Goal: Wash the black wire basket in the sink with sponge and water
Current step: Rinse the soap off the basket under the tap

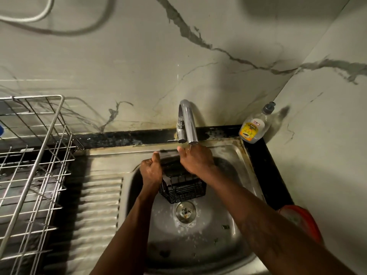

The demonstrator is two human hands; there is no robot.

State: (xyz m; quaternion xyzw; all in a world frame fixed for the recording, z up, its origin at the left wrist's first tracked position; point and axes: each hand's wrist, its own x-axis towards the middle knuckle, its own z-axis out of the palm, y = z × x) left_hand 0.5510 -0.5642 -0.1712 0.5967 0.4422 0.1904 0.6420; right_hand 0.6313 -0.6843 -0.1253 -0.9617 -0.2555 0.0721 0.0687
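The black wire basket is held tilted above the steel sink, just under the tap. My left hand grips the basket's left edge, fingers curled round it. On the basket's far right side lies my right hand, directly below the spout, where a thin stream of water falls on it. Whether that hand holds a sponge is hidden by its back. Wet foam rings the drain.
A metal wire dish rack stands at the left beside the ribbed drainboard. A clear soap bottle stands at the sink's back right corner. An orange object lies at the right edge. The marble wall is close behind the tap.
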